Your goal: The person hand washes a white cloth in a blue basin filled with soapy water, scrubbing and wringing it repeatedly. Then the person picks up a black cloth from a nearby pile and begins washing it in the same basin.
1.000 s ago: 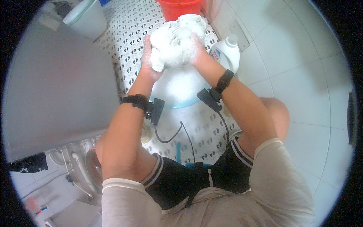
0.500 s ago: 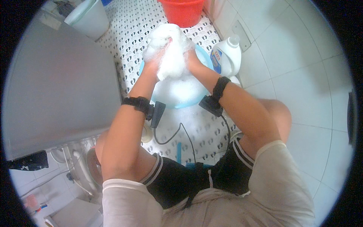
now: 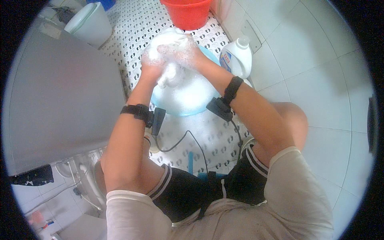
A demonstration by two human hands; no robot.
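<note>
A white, suds-covered cloth (image 3: pixel 170 40) is bunched between my two hands above a light blue basin (image 3: pixel 193 113). My left hand (image 3: pixel 154 60) grips its left side, with foam over the fingers. From the right, my right hand (image 3: pixel 190 54) closes on the same cloth, its fingers partly covered by lather. One end of the cloth hangs below my hands toward the basin. Thick white foam (image 3: pixel 186 94) fills the basin. What kind of cloth it is, I cannot make out through the suds.
A white detergent jug (image 3: pixel 237 58) stands right of the basin by the tiled wall (image 3: pixel 316 88). Beyond is a red bucket (image 3: pixel 187 14); a white lidded bin (image 3: pixel 90 26) stands far left. A large grey panel (image 3: pixel 60 96) borders the left. Cables hang from my wrist straps.
Both hands have shifted slightly left with the cloth. The cloth, hanging long between them before, is now bunched up higher, and the hands are closer together.
</note>
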